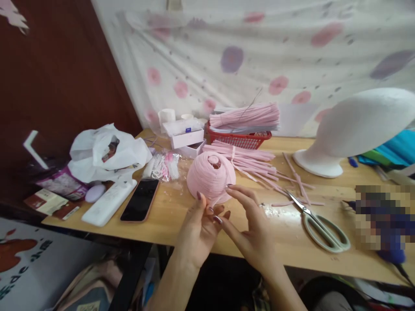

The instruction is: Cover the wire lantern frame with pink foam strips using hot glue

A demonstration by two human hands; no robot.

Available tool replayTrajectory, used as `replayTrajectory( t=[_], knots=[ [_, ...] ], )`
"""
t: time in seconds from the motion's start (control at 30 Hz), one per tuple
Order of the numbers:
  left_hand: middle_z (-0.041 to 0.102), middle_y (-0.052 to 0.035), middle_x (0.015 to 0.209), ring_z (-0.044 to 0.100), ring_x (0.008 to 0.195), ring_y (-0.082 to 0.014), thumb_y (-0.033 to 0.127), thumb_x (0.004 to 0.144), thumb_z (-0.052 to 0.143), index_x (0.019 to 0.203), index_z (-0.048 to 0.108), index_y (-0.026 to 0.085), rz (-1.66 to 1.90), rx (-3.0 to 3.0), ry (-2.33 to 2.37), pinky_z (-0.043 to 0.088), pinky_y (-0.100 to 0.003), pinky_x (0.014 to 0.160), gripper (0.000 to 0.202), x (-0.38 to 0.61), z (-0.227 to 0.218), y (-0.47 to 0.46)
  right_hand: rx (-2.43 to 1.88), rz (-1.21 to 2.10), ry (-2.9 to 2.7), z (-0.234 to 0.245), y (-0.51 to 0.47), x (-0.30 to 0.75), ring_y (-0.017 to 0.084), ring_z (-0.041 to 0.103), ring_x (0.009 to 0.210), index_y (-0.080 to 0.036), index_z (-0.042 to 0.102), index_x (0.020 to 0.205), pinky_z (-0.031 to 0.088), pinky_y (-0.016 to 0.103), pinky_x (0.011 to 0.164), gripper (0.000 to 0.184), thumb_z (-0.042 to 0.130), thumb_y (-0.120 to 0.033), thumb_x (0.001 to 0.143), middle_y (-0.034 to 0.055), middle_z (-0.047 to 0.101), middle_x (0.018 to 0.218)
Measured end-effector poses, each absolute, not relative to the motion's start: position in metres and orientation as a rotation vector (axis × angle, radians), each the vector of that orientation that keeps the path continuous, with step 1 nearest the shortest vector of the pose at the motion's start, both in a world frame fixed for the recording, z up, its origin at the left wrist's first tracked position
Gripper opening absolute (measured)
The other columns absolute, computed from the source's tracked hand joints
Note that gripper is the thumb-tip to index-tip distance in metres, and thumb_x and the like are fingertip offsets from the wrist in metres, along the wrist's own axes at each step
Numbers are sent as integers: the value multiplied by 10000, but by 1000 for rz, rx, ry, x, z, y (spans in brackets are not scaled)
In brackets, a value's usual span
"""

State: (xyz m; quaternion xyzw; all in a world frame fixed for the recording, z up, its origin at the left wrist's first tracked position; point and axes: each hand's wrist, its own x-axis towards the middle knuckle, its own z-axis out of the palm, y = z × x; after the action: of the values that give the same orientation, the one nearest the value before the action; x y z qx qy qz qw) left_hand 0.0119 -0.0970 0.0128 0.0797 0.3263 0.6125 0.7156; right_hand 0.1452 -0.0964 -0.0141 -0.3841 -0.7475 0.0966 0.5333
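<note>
A dome-shaped ball of pink strand (207, 179), wound in rings with a dark hole near its top, stands on the table just beyond my hands. My left hand (199, 229) is palm up, its thumb and fingers closed around what looks like a thin pink end at the ball's near edge. My right hand (254, 229) has its fingers apart. Its index fingertip is at the ball's right lower side, and its thumb tip is beside my left fingers. Scissors (319, 226) with pale green handles lie partly open to the right.
Bundled pink sticks (248, 157) lie behind the ball, before a red basket (241, 140) holding more. Left are a phone (140, 201), a white slab (109, 203) and a plastic bag (106, 151). A white foam head (359, 125) stands right, near a pixelated blue object (391, 255).
</note>
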Motion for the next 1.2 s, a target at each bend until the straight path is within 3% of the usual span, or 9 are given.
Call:
replayTrajectory(
  t=[0.13,0.3,0.43,0.6,0.7,0.87,0.97,1.1,1.2],
  knots=[
    [562,100,525,662,611,-100,418,356,1022,611,642,162,1291,22,704,602,-346,832,524,20,13,-103,-892,282,-1793,-16,-96,141,197,555,1272,-256,544,1328,523,349,1070,405,671,-207,946,94,552,1301],
    [682,34,641,650,626,-92,456,443,1004,707,724,149,1240,55,722,584,-272,728,493,26,5,-102,-832,291,-1843,-18,-95,146,166,532,1286,-243,565,1291,511,272,1058,357,652,-165,953,83,516,1316],
    [715,-1,683,650,618,-94,468,503,988,715,747,142,1244,182,716,526,-191,590,457,31,-4,-99,-851,224,-1839,-23,-89,151,160,531,1268,-245,614,1217,505,273,1056,292,631,-112,958,72,502,1305],
    [729,3,726,662,652,-79,365,578,975,737,773,154,1320,211,741,522,-146,611,333,35,-13,-101,-840,205,-1828,-28,-84,154,138,522,1248,-250,636,1149,528,220,983,287,630,-49,943,36,533,1215],
    [735,13,739,659,644,-64,348,620,958,741,777,162,1337,204,747,518,-132,622,286,35,-16,-103,-867,206,-1820,-31,-85,155,145,531,1231,-254,641,1093,521,256,980,242,622,-59,951,34,533,1220],
    [775,-33,832,723,800,-155,487,705,886,840,799,168,1326,303,830,568,-232,767,358,32,-19,-107,-903,272,-1829,-36,-89,153,185,537,1242,-271,651,1077,490,366,1017,256,573,-54,966,58,505,1311],
    [788,-88,885,734,934,-243,583,767,797,861,807,150,1280,410,853,572,-326,864,443,28,-19,-111,-918,360,-1807,-32,-92,149,170,571,1206,-244,604,1038,523,329,970,203,528,-64,981,67,545,1257],
    [798,-122,934,742,904,-265,476,800,794,976,817,146,1160,565,873,571,-375,866,375,19,-18,-115,-980,350,-1739,-29,-95,149,148,654,1070,-234,502,994,582,294,854,119,423,-163,1047,65,610,1132],
    [795,-117,1036,738,825,-213,365,790,815,1096,789,176,1152,617,936,572,-359,860,360,14,-20,-114,-1061,223,-1628,-34,-95,171,136,677,869,-242,450,950,594,308,778,218,298,-275,1103,19,616,912]
  ],
)
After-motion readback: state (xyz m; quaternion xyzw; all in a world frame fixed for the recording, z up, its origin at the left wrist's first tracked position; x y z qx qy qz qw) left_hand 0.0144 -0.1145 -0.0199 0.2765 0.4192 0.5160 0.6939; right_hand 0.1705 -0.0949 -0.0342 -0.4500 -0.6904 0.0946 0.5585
